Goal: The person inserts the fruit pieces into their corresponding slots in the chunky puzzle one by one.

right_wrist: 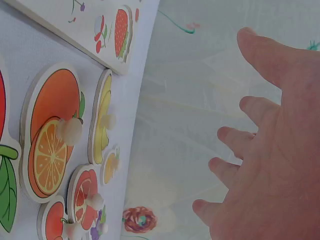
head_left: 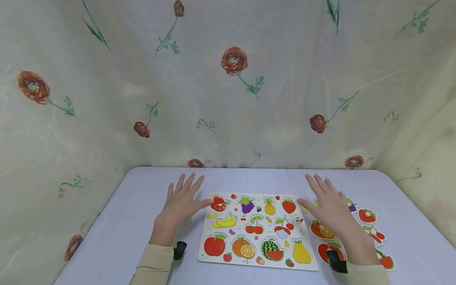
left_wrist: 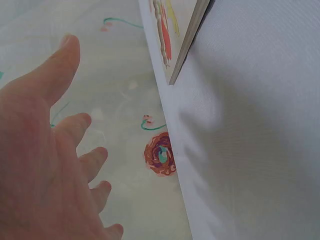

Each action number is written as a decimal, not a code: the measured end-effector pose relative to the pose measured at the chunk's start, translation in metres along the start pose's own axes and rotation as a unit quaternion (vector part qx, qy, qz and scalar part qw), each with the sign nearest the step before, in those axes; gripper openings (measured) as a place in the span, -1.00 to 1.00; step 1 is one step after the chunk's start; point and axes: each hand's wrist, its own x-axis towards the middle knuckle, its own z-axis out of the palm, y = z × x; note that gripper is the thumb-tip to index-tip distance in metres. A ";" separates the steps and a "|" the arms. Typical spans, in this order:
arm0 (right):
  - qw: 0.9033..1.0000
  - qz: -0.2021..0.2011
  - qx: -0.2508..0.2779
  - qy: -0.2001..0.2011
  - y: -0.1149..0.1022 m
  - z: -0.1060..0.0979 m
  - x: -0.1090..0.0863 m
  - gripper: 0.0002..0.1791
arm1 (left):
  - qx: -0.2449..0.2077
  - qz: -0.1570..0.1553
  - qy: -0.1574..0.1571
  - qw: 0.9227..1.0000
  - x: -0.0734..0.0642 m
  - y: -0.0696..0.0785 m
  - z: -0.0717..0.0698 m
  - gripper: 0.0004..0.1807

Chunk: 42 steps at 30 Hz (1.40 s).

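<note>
My left hand [head_left: 179,208] hovers with spread fingers beside the left edge of a white wooden fruit puzzle board [head_left: 261,202]. Nothing is in it, and the left wrist view shows the thumb and fingers [left_wrist: 92,164] apart. On the other side, my right hand [head_left: 331,209] is held above several loose knobbed fruit pieces, its fingers also spread and holding nothing. Among those pieces are an orange [right_wrist: 55,100], a banana [right_wrist: 102,117], a strawberry [head_left: 367,215] and a watermelon [head_left: 388,262]. Part of the pile is hidden under the right hand and forearm.
A white table [head_left: 124,221] carries the board at its middle and the pieces at its right. Behind it hangs a pale curtain [head_left: 278,99] with printed flowers, which also runs along both sides. Dark straps [head_left: 179,250] sit at the wrists.
</note>
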 end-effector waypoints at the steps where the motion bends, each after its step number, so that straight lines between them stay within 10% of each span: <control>1: 1.000 0.000 0.000 0.000 0.001 -0.001 0.000 0.02 | 0.002 -0.002 -0.004 1.000 0.000 0.000 0.001 -0.03; 23: 0.998 0.045 0.037 -0.003 0.032 -0.011 0.000 0.05 | -0.032 0.019 -0.136 0.990 -0.004 0.004 0.015 0.03; 42: 0.997 0.069 0.036 -0.025 0.038 -0.009 0.007 -0.02 | -0.045 0.006 -0.172 0.984 -0.003 -0.001 0.018 0.02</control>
